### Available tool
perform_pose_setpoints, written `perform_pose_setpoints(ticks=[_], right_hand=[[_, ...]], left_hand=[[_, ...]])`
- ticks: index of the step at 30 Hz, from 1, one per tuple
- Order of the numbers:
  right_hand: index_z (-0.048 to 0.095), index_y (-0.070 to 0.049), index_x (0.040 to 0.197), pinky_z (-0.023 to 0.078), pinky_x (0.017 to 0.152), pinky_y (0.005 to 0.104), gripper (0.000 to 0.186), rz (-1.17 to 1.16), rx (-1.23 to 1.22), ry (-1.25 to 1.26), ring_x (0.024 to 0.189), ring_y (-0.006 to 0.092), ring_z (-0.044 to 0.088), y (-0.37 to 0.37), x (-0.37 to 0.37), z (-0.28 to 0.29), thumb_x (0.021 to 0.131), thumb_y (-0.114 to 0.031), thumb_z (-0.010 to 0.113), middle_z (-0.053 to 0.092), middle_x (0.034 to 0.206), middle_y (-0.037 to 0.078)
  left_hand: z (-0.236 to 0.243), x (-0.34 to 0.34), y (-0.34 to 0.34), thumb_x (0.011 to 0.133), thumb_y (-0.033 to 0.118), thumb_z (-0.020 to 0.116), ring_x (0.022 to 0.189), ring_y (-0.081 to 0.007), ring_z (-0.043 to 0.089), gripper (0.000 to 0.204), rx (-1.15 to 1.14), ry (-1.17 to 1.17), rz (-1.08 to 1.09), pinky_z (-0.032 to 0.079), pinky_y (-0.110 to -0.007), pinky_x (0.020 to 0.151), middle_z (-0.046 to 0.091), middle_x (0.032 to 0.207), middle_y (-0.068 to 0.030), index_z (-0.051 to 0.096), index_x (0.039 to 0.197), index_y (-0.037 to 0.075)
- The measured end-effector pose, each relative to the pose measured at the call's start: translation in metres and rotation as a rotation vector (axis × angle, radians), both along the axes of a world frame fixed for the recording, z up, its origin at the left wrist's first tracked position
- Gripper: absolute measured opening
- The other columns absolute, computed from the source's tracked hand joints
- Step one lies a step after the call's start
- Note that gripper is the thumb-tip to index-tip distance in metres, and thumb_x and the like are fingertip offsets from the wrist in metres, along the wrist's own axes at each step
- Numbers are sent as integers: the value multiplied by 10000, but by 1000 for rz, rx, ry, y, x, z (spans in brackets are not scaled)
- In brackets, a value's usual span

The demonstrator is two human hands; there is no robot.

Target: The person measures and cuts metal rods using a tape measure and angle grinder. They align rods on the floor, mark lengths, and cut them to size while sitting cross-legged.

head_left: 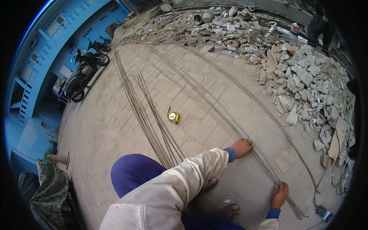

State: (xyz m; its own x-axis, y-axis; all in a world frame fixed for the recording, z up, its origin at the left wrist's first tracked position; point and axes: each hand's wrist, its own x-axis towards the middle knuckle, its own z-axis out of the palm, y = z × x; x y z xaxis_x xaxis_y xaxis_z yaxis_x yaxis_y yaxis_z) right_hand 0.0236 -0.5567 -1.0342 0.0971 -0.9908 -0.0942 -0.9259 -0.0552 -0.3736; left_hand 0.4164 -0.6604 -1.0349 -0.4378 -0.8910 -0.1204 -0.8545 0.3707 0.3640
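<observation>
A bundle of long, thin steel rods point(264, 163) lies across the paving at my right. My left hand point(242, 148) is closed over it, fingers curled round the rods. Nearer the bundle's close end, my right hand point(280, 194) grips the same rods, and their tips stick out past it. Two more groups of rods point(140, 115) lie on the ground at the left, running away from me. Between them and the held bundle sits a yellow and black tape measure point(173, 117). Another rod point(285, 134) curves along the right side.
Broken concrete rubble point(304, 80) heaps up along the right and far side. A corded power tool point(323, 213) rests at the lower right, near a loose square tile point(284, 161). Motorcycles point(82, 74) stand by the blue building point(36, 63). A person point(320, 27) is at the far right.
</observation>
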Motion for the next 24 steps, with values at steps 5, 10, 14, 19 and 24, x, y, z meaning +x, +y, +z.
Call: perform_pose_setpoints(ticks=[5,10,14,19,24], right_hand=[[682,-17,1211,433,1055,483,343,-102,138,-171,1180,379,602,2,-1,22,906,-142,779,662,1194,175],[685,-6,1198,437,1034,496,346,163,-155,-32,1142,399,604,24,11,19,919,-186,783,670,1156,187],[675,-6,1231,428,1066,498,425,22,-1,-43,1222,397,568,14,8,15,871,-171,829,631,1265,184],[624,-23,1331,430,1058,508,524,52,-224,-49,1234,386,543,-14,9,15,867,-149,833,575,1352,200],[610,-40,1317,438,1038,508,545,52,-17,28,1220,386,545,-16,28,6,839,-136,853,578,1307,192]], left_hand=[[3,20,36,1002,190,655,1018,-403,687,208,254,145,24,558,-511,882,647,1130,-171,644,1120,18],[20,19,36,947,335,731,1024,-398,702,284,325,211,-6,552,-509,893,713,1058,-177,749,998,56],[36,9,26,963,527,682,1016,-402,721,478,538,63,66,550,-514,908,769,1001,-187,797,1004,65],[37,9,53,977,622,624,1035,-405,727,579,539,-32,78,553,-518,916,780,1019,-179,808,1057,78],[40,13,62,972,634,616,1039,-416,720,581,554,-61,104,546,-521,935,779,1026,-186,813,1050,94]])
